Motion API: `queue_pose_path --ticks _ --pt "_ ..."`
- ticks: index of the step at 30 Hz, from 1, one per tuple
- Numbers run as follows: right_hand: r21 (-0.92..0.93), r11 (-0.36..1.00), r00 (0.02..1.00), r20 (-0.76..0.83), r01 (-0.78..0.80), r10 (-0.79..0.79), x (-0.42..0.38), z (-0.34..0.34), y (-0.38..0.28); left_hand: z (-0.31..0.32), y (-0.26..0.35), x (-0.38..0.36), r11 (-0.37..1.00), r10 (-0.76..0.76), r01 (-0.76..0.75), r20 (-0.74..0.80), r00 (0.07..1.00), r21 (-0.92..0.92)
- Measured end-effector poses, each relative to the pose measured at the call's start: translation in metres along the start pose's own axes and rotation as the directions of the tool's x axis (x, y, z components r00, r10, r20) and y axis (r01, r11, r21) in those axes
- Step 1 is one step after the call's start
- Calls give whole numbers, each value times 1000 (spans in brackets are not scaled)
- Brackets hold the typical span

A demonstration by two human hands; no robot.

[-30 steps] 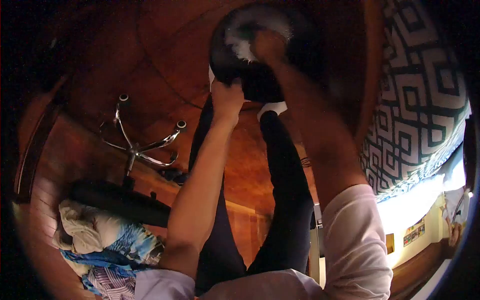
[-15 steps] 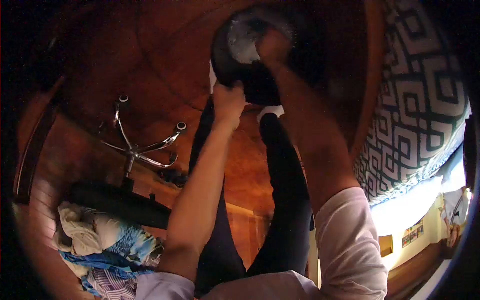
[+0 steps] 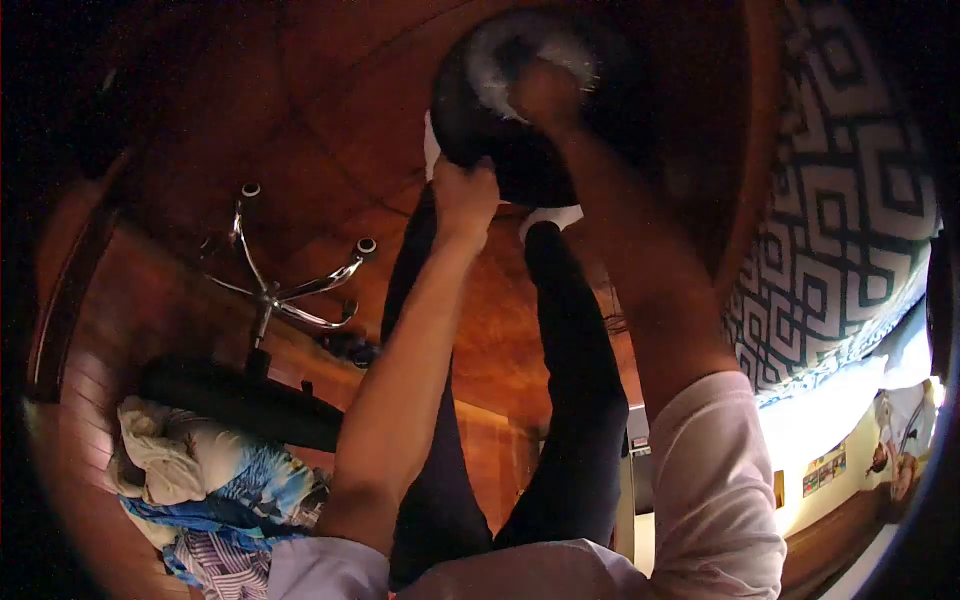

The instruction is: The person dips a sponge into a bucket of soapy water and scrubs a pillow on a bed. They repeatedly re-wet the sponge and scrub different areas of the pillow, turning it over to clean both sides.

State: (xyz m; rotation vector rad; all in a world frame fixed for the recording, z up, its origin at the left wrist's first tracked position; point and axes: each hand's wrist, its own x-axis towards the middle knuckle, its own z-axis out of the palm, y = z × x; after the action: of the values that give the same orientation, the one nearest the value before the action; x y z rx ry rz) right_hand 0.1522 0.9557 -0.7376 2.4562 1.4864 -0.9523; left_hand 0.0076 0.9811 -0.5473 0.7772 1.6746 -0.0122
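Note:
In the head view, a black round object with a pale, shiny ring on its face is at the top, above my feet. Its exact kind is lost in the dark. My left hand is closed on its near left edge. My right hand presses against the pale ring with bent, closed fingers. What those fingers hold, if anything, is dark and hidden. My legs in dark trousers stretch out below the object, and a white sock or shoe shows at one foot.
To the left is an office chair with chrome legs, appearing upside down. A pile of clothes lies at lower left. A bed or sofa in geometric-patterned fabric lines the right side. The reddish-brown floor spreads around the object.
My right hand has moved slightly left across the pale ring, and its dark centre shows differently. My left hand keeps its hold on the edge. The whole view has shifted a little.

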Motion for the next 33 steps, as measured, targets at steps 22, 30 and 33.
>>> queue_pose_path --ticks 22,30,33 --pt "-35 999 999 -51 16 -17 -1 -14 -5 4 -10 8 986 -38 43 33 999 -163" --pt "38 990 990 -15 -137 137 -1 -20 -18 4 -16 9 992 5 -7 -23 1000 -124" --pt "-10 1000 995 -98 20 -21 -3 -15 -9 6 -20 11 995 50 -51 -15 999 -90"
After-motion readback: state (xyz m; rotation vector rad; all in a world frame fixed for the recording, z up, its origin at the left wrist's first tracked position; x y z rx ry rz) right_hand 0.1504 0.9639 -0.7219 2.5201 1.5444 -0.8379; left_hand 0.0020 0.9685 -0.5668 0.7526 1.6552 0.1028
